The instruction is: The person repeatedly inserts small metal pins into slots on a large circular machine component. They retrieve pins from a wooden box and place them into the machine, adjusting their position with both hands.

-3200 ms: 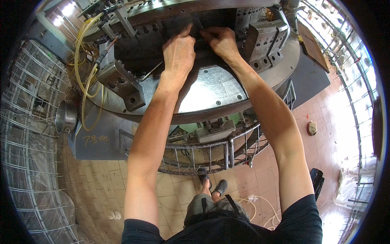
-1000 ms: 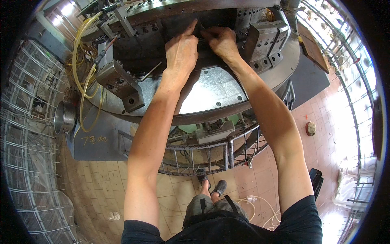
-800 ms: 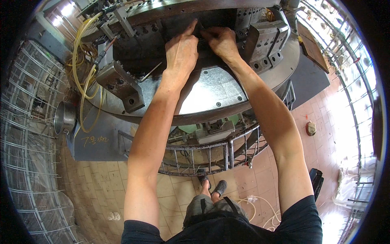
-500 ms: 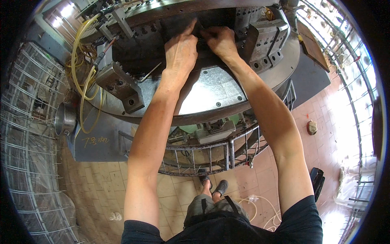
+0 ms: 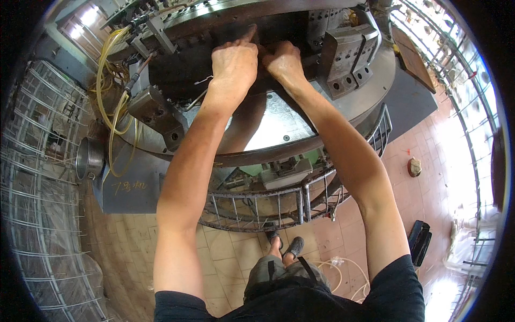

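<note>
Yellow handwriting (image 5: 129, 187) on a grey panel (image 5: 131, 203) — both hands (image 5: 236, 61) (image 5: 284, 61) at the machine (image 5: 281, 122).

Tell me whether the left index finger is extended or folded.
Extended: it juts forward from the left hand, past the knuckles, toward the dark metal recess.

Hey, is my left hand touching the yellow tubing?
No, the left hand is beside the right hand, while the yellow tubing hangs apart, farther left.
</note>
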Action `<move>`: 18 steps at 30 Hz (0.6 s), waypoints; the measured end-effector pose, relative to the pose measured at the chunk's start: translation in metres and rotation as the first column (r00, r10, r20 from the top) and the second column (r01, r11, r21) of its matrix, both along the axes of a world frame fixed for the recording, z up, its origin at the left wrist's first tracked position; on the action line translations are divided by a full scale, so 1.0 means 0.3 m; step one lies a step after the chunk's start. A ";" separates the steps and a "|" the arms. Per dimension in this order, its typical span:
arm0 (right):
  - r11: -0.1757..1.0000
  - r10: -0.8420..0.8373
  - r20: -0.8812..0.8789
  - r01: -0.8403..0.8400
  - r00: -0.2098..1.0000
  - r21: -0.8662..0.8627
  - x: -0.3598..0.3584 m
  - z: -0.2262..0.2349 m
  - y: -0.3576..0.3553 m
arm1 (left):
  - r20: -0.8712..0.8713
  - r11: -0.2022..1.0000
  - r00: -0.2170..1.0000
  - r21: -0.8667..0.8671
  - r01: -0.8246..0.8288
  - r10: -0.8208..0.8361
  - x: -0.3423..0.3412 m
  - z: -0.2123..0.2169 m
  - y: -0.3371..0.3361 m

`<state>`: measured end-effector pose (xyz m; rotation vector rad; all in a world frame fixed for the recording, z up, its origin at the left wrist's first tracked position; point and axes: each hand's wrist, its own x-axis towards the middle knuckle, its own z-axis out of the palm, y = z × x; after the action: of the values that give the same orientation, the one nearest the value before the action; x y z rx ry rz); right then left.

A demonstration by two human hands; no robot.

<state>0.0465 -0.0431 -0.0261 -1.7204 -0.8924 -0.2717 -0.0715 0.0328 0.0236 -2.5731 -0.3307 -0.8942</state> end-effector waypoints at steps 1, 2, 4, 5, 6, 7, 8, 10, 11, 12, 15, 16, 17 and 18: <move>0.998 -0.021 -0.046 0.018 0.999 -0.058 -0.007 -0.002 -0.007 | -0.007 1.000 1.000 0.008 -0.016 0.016 -0.001 0.004 -0.002; 0.999 0.012 -0.068 -0.015 0.998 -0.041 -0.013 -0.002 -0.014 | -0.072 0.998 0.995 -0.007 -0.064 0.063 0.001 0.009 -0.002; 0.994 0.026 -0.185 -0.045 0.982 -0.101 -0.024 0.001 -0.036 | -0.144 0.995 0.986 -0.047 -0.087 0.079 0.003 0.015 -0.008; 0.990 0.023 -0.099 -0.037 0.995 -0.136 -0.032 0.002 -0.048 | -0.148 0.995 0.988 -0.074 -0.064 0.052 0.001 0.020 -0.007; 0.978 -0.018 -0.036 0.010 0.999 -0.209 -0.040 0.003 -0.060 | -0.151 0.994 0.988 -0.100 -0.040 0.025 0.000 0.023 -0.006; 0.964 -0.035 0.054 0.048 0.998 -0.262 -0.049 0.001 -0.073 | -0.212 0.992 0.977 -0.118 -0.046 0.020 0.002 0.025 -0.008; 0.959 -0.034 0.013 0.036 0.999 -0.281 -0.053 0.000 -0.084 | -0.269 0.989 0.963 -0.135 -0.054 0.016 0.005 0.029 -0.007; 0.961 0.009 -0.021 -0.014 1.000 -0.278 -0.055 -0.002 -0.094 | -0.285 0.985 0.959 -0.160 -0.056 0.009 0.000 0.037 -0.001; 0.956 -0.026 -0.008 0.023 1.000 -0.291 -0.054 -0.003 -0.086 | -0.247 0.984 0.969 -0.173 -0.044 0.000 -0.002 0.039 0.000; 0.979 -0.014 0.062 0.026 0.998 -0.202 -0.047 -0.003 -0.069 | -0.228 0.979 0.974 -0.199 -0.039 -0.008 -0.002 0.041 0.001; 1.000 -0.005 0.204 0.011 0.979 -0.026 -0.025 -0.011 -0.021 | -0.147 0.975 0.989 -0.211 -0.063 0.031 -0.005 0.066 0.017; 0.999 -0.005 0.167 0.014 0.986 -0.053 -0.021 -0.021 -0.020 | -0.178 0.981 0.984 -0.185 -0.056 0.023 -0.006 0.068 0.016; 0.996 -0.010 0.135 0.022 0.991 -0.082 -0.018 -0.030 -0.024 | -0.210 0.984 0.978 -0.166 -0.057 0.021 -0.007 0.066 0.011; 0.993 -0.024 0.108 0.037 0.994 -0.115 -0.017 -0.037 -0.030 | -0.229 0.988 0.973 -0.147 -0.053 0.018 -0.008 0.065 0.009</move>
<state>0.0413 -0.0522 -0.0373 -1.8427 -0.9765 -0.3398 -0.0738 0.0355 0.0430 -2.7657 -0.3905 -0.5731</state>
